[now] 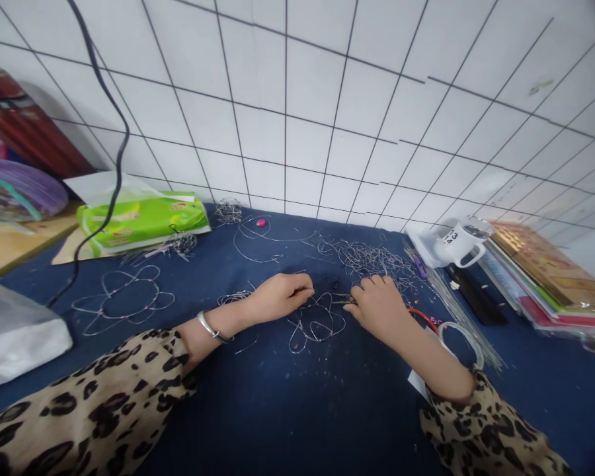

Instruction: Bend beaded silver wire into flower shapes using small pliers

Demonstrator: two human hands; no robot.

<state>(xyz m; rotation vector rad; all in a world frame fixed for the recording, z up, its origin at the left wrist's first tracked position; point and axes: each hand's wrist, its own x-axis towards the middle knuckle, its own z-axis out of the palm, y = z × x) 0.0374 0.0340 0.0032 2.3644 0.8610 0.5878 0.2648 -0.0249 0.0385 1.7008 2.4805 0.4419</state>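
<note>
Head view: the left hand [283, 293] is curled, its grip drawn together between thumb and forefinger at the upper left edge of a wire flower [319, 340]; whether a strand is pinched there is too small to tell. The right hand [378, 304] has its grip clenched around a pair of pliers [344, 299], whose metal tips point left, close to the flower's upper right side. The flower lies between the two hands, its thin loops dotted with small beads, on the dark blue counter [297, 416].

A silver bracelet [207, 325] circles the left wrist, and a coil of wire [234, 297] shows just behind that forearm. Beyond the right hand spreads a loose tangle of wire [371, 256]. Right of the right forearm lie a pale ring [472, 336] and a long bundle of straight wires [469, 317], with a black object [477, 299] alongside.

Farther left, a second wire flower [102, 311] rests flat, well apart from the hands. Behind it sits a green packet [146, 221], and a pink piece [261, 223] lies toward the wall. At far right, a white mug [462, 246] stands near a stack of books [543, 277]. A white tiled wall [307, 125] rises behind.
</note>
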